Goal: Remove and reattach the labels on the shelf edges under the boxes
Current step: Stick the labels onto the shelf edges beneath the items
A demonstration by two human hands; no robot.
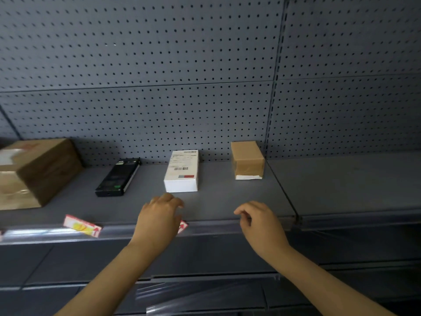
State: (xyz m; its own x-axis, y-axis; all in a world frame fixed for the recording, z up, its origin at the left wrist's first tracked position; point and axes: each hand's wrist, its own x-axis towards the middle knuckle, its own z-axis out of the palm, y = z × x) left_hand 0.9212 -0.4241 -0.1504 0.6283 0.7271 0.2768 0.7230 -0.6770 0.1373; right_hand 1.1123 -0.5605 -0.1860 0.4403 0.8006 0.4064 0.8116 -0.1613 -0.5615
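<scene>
A grey shelf (218,208) carries a white box (181,171), a small brown taped box (247,159), a black flat box (118,176) and a large cardboard box (34,172). One red, white and yellow label (82,225) sticks out tilted from the shelf edge strip (211,226) below the black box. A second red and white label (183,226) shows only its corner behind my left hand (159,221), which lies over the edge below the white box. Whether it holds that label is hidden. My right hand (259,221) hovers over the edge below the brown box, fingers loosely curled, holding nothing.
Grey pegboard (159,87) backs the shelf. A divider bracket (296,218) ends this shelf section on the right, with another bare shelf (353,183) beyond. Lower shelves with clear plastic edge strips (205,290) sit below my arms.
</scene>
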